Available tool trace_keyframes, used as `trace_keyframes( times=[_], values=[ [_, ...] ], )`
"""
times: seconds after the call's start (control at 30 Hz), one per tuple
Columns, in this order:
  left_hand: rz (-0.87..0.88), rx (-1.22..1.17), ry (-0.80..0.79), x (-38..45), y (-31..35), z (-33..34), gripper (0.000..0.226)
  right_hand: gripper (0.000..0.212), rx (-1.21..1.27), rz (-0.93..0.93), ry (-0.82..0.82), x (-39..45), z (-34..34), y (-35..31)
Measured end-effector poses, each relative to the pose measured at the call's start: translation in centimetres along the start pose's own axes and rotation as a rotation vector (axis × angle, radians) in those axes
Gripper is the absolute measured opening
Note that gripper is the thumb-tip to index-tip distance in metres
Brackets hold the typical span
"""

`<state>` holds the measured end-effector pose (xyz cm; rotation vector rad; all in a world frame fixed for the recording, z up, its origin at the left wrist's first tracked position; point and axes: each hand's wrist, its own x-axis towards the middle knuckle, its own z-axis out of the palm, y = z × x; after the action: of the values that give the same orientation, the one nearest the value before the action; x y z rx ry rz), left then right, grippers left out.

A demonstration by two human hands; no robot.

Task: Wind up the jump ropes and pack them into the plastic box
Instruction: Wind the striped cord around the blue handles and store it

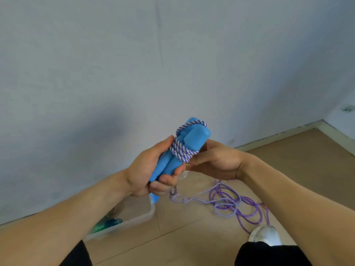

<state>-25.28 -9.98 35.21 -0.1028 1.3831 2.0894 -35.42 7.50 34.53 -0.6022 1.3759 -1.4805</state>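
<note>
We look down at a tan floor (192, 237) that meets a plain pale grey wall (115, 64), with a light skirting strip running along the corner at the right. We find no brand, label or readable writing on anything.

At the lower left, a clear plastic box (134, 219) sits on the floor against the wall; something green and blue lies inside it, too blurred for us to identify.

Above the box, our left hand (148, 173) is wrapped around the lower part of two blue handles (184, 148) held side by side, tilted up to the right, the fingers curled under them. Several turns of white-and-purple striped rope (181, 150) bind the handles near their middle, and one loop crosses their top end.

Our right hand (217, 162) is just beside the wound turns, thumb and fingers reaching toward them; whether it pinches the rope we cannot tell.

The loose rest of the striped rope trails down to the floor, tangled there with a purple jump rope (251, 210). A pale shoe (265, 235) shows at the lower right.
</note>
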Motion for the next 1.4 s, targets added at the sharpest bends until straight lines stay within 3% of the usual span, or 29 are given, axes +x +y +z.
trace_keyframes(
  times=[0.17, 0.27, 0.4, 0.53, 0.63, 0.73, 0.83, 1.03, 1.13, 1.27, 1.4],
  values=[
    [0.025, 0.008, 0.132, -0.2, 0.8, -0.3, 0.069, 0.01, -0.052, -0.129, 0.28, 0.5, 2.0, -0.2],
    [0.032, 0.042, 0.297, 0.0, 0.8, 0.2, 0.067, 0.027, -0.257, -0.147, 0.424, 0.8, 2.7, 0.0],
    [0.089, 0.074, 0.523, 0.8, -0.1, 0.9, 0.062, 0.023, -0.447, -0.116, 0.552, 1.2, 2.8, 0.2],
    [0.097, 0.021, 0.59, 1.1, 0.2, 0.5, 0.051, 0.012, -0.464, -0.034, 0.598, 1.5, 3.0, 0.2],
    [0.109, -0.007, 0.613, 1.1, 0.4, 0.2, 0.046, 0.015, -0.412, 0.013, 0.623, 1.6, 3.3, -0.2],
    [0.147, 0.027, 0.702, 1.1, 0.7, -0.3, 0.042, 0.021, -0.432, 0.062, 0.63, 1.5, 3.2, -0.6],
    [0.202, 0.244, 0.795, 1.4, 0.7, -0.9, 0.045, 0.024, -0.552, 0.047, 0.605, 1.0, 2.9, -0.9],
    [0.065, 0.497, 0.816, 1.9, -0.2, -1.4, 0.043, 0.033, -1.354, -0.037, 0.396, 0.4, 3.6, -0.4],
    [-0.011, 0.604, 0.817, 2.1, -0.6, -1.9, 0.047, 0.025, -1.57, -0.06, 0.356, 0.3, 3.9, -0.6],
    [-0.222, 0.783, 0.685, 2.0, -0.6, -1.6, 0.055, 0.018, -1.636, -0.109, 0.268, -0.3, 4.0, -1.6],
    [-0.499, 0.849, 0.448, 1.8, -1.1, -0.6, 0.058, 0.021, -1.483, -0.078, 0.137, -0.5, 4.1, -1.2]
  ],
)
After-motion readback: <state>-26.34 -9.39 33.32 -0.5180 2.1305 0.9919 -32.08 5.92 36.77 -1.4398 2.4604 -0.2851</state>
